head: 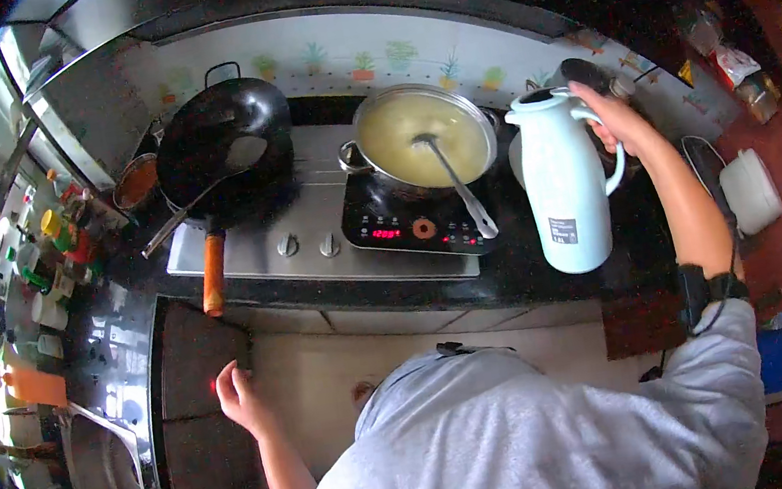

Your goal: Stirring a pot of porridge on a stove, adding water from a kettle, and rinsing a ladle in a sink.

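Observation:
My right hand (611, 117) grips the top of the handle on a pale blue vacuum jug (565, 188), upright at the right side of the stove. Its dark lid top shows, and a label sits low on its body. Left of the jug, a steel pot (358, 166) of cloudy yellowish liquid stands on an induction cooker (388, 226) with a lit red display. A steel ladle (453, 178) leans in the pot, its handle over the rim. My left hand (240, 400) hangs low before the counter, fingers curled; whether it holds anything is unclear.
A black wok (173, 155) with a wooden handle (214, 271) rests on the gas hob (255, 246), a second ladle (191, 202) inside. Bottles (63, 233) crowd the left. A sink (112, 483) lies lower left, a white case (751, 190) at right.

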Demonstrator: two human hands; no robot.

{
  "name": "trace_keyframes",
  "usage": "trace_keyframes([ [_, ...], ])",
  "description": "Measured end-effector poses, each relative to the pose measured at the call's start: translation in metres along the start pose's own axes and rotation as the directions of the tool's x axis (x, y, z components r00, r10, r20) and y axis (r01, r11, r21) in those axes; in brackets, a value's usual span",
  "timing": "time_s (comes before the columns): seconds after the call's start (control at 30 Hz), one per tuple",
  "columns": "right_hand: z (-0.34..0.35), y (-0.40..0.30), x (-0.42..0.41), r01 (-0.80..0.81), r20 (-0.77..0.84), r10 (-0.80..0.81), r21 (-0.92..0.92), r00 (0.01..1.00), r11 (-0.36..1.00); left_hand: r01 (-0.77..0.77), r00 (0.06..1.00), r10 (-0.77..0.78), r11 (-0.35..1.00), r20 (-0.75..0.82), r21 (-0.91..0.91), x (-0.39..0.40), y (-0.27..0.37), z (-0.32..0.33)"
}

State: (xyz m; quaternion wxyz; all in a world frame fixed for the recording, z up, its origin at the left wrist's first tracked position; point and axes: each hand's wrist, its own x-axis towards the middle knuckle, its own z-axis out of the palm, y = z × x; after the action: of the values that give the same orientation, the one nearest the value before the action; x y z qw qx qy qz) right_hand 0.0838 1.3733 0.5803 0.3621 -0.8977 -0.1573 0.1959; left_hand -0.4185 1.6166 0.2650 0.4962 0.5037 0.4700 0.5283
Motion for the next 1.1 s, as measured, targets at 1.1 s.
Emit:
trace_keyframes([
  [1.1,0.091,-0.105,0.092,0.112,0.242,0.157,-0.812,0.957,0.572,0.157,0.913,-0.157,0.987,-0.376,-0.033,-0.032,-0.009,-0.094],
])
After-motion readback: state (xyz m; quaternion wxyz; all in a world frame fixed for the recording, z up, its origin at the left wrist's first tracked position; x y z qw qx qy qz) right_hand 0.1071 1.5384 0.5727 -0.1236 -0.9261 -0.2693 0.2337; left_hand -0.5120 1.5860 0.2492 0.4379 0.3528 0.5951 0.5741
